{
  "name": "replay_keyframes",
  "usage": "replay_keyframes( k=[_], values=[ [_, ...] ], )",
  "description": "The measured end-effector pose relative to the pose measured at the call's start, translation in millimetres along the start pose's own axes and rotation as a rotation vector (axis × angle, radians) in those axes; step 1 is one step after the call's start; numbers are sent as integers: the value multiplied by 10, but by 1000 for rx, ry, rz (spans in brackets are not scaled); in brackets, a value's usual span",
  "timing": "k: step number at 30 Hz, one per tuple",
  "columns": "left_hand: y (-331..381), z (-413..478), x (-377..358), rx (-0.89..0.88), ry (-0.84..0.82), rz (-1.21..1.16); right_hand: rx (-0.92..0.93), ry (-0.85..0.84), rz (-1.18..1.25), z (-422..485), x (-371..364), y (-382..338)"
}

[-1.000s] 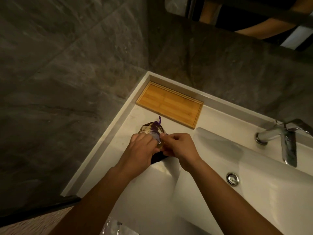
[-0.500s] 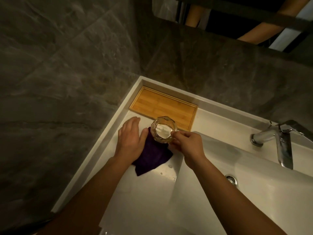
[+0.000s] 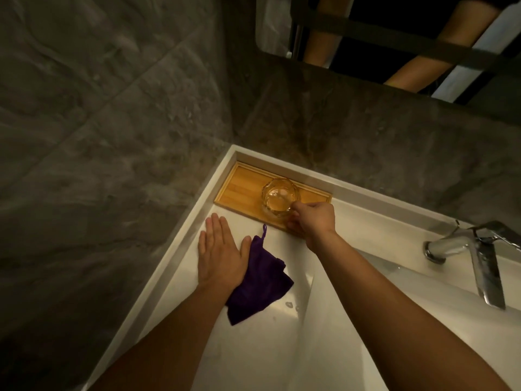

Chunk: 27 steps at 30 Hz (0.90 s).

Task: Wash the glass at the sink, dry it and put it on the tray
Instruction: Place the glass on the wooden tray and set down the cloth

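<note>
A clear faceted glass [image 3: 279, 199] stands upright over the wooden tray [image 3: 239, 189] in the back left corner of the white sink counter. My right hand [image 3: 313, 221] grips the glass by its near right side. Whether the base rests on the tray I cannot tell. My left hand [image 3: 218, 253] lies flat on the counter, fingers apart, its thumb edge touching a purple cloth [image 3: 258, 280] spread beside it.
The sink basin [image 3: 394, 320] drops away on the right, with a chrome tap [image 3: 476, 255] at its far right. Dark stone walls close off the left and back. A mirror [image 3: 394, 38] hangs above the back wall. Water drops lie near the cloth.
My right hand carried the glass away from the cloth and back onto the tray area. My left hand let go of the cloth and flattened on the counter.
</note>
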<state>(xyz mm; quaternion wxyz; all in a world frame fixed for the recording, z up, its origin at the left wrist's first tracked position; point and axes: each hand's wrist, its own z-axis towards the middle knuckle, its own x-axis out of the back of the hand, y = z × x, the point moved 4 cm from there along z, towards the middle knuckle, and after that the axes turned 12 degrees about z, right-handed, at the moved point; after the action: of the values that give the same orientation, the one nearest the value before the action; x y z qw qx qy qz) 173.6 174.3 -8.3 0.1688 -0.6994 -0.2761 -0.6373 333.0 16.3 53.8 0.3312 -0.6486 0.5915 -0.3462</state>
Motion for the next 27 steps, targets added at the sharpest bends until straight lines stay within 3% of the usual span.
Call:
replay_keyframes(
  k=[27],
  values=[
    [-3, 34, -78, -6, 10, 68, -82, 70, -139, 331, -285, 41]
  ],
)
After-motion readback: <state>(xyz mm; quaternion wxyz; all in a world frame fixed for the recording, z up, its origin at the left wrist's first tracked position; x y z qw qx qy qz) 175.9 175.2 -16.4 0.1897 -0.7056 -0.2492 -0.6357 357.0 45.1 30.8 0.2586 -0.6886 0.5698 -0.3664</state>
